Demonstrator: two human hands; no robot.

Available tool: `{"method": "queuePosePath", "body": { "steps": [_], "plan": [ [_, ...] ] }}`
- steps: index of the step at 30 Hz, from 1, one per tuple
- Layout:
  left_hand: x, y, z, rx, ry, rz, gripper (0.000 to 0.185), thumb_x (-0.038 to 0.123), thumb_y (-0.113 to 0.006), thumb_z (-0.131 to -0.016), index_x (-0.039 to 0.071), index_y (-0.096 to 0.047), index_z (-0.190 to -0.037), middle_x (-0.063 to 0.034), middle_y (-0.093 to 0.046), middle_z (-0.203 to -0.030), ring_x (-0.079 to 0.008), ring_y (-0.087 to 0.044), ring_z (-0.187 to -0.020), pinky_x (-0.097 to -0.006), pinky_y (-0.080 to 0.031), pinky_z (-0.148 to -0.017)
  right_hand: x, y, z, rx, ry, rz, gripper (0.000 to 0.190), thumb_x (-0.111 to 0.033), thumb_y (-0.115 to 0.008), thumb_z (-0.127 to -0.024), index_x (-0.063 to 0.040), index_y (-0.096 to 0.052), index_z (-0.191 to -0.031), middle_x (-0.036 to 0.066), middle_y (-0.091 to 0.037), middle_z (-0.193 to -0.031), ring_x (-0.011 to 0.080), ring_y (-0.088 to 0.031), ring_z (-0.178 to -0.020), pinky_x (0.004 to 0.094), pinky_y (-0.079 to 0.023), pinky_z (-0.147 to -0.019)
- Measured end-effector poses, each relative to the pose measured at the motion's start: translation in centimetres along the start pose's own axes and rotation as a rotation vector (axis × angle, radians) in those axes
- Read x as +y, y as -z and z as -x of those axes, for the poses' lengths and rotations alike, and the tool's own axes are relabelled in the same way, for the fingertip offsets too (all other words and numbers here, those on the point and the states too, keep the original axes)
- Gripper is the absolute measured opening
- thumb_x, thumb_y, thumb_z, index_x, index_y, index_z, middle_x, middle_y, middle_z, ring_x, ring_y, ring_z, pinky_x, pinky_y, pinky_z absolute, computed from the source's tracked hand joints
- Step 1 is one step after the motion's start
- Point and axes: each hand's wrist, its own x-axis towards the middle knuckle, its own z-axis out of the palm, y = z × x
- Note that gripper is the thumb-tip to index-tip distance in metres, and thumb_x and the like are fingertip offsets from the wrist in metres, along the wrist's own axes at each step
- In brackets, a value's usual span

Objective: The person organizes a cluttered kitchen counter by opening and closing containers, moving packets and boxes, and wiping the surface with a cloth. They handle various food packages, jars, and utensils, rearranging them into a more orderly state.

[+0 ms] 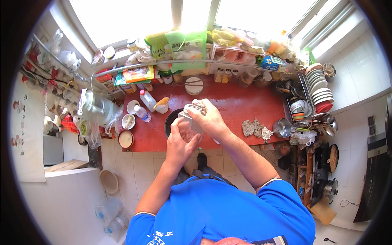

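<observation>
My left hand (181,142) holds a clear, square-sided jar (184,120) above the front of the red table (226,107). At the jar's top, my right hand (212,120) grips a crumpled greyish cloth (199,104) against the light-coloured lid (188,107). My fingers hide part of the lid and the jar's far side. Behind the jar is a dark round pan or bowl (170,121), mostly covered from view. Crumpled cloths (252,127) lie to the right of my hands.
Left on the table are a water bottle (142,114), a white jug (148,100), small bowls (128,121) and a round container (126,139). Stacked white plates (194,86) sit at the back. A metal pot (282,127) and dish rack (306,92) stand right.
</observation>
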Motion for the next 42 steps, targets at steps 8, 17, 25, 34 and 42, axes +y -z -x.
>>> {"method": "queuePosePath", "body": {
  "steps": [8,17,25,34,42],
  "plan": [
    [-2.3,3.0,0.2,-0.419,0.284,0.667,0.092,0.061,-0.079,-0.092,0.001,-0.042,-0.151,-0.0093,-0.062,-0.126,-0.0142,-0.063,-0.11,-0.0305,-0.053,-0.095,1.5,0.8,0.6,-0.244,0.106,-0.256,0.046,-0.038,-0.076,-0.099,-0.002,-0.063,-0.125,0.007,-0.07,-0.113,0.0122,-0.064,-0.106,0.0332,-0.053,-0.094],
    [-4.1,1.1,-0.2,-0.233,0.21,0.524,0.081,0.04,-0.083,-0.094,-0.001,-0.043,-0.152,-0.0106,-0.067,-0.126,-0.0173,-0.066,-0.114,-0.035,-0.054,-0.101,0.7,0.4,-0.2,-0.204,0.018,-0.03,0.043,-0.032,-0.075,-0.1,-0.003,-0.061,-0.128,0.009,-0.07,-0.115,0.0135,-0.064,-0.107,0.0341,-0.054,-0.095],
    [-4.9,0.1,-0.8,-0.064,0.091,0.193,0.084,0.033,-0.084,-0.092,-0.005,-0.04,-0.153,-0.0227,-0.064,-0.137,-0.0296,-0.065,-0.128,-0.0414,-0.052,-0.107,1.1,-2.1,-0.5,0.115,0.144,0.198,0.052,-0.033,-0.077,-0.098,0.002,-0.059,-0.133,0.015,-0.071,-0.121,0.02,-0.068,-0.115,0.0366,-0.055,-0.098],
    [-1.8,-0.1,-1.1,0.096,0.051,-0.064,0.084,0.029,-0.088,-0.089,-0.003,-0.04,-0.15,-0.0162,-0.067,-0.124,-0.0272,-0.071,-0.109,-0.0404,-0.058,-0.095,1.1,-3.7,-0.1,0.137,0.136,0.051,0.053,-0.029,-0.079,-0.097,0.002,-0.056,-0.133,0.015,-0.071,-0.12,0.0185,-0.069,-0.113,0.0356,-0.056,-0.097],
    [0.1,4.1,-2.7,-0.388,0.313,0.597,0.071,0.034,-0.084,-0.093,0.001,-0.048,-0.144,-0.0069,-0.069,-0.118,-0.0104,-0.068,-0.1,-0.0301,-0.058,-0.087,0.3,0.5,0.3,-0.157,0.15,-0.146,0.046,-0.028,-0.08,-0.094,-0.001,-0.062,-0.126,0.01,-0.072,-0.116,0.0146,-0.067,-0.108,0.0346,-0.055,-0.095]
  ]
}}
